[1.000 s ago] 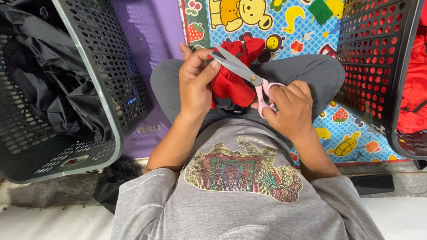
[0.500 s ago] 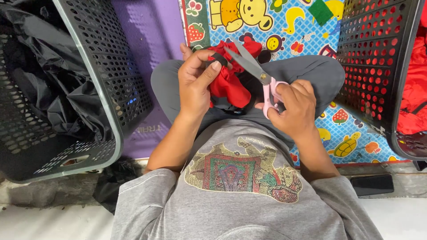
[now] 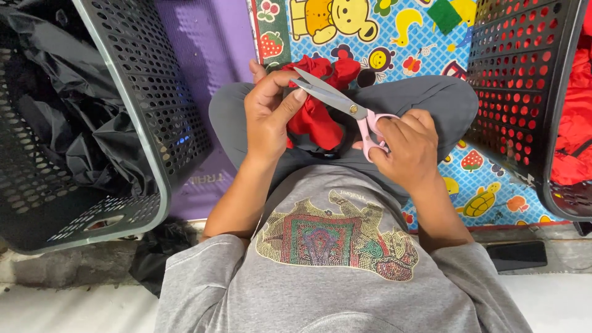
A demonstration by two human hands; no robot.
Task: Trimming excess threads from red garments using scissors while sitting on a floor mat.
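One bunch of red cloth [image 3: 314, 117] sits in my lap, pinched in my left hand [image 3: 268, 117] to keep it taut. At three o'clock my right hand [image 3: 410, 148] grips pink-handled scissors [image 3: 345, 106], blades slightly parted toward the cloth; black baskets [image 3: 148, 117] flank me at nine and three

You have one view only — a camera worn on your head, looking almost straight down over your own chest and lap. Your grey shirt front fills the bottom edge, so the lens sits close above your body. It faces forward and down: your crossed legs lie mid-frame, and beyond them the cartoon-printed mat [image 3: 394, 37] runs to the top edge. The dark perforated basket [image 3: 148, 123] on your left and the second basket [image 3: 524, 92] on your right are cut by the frame's sides — the view is near and fairly wide. No second view shares the scene.
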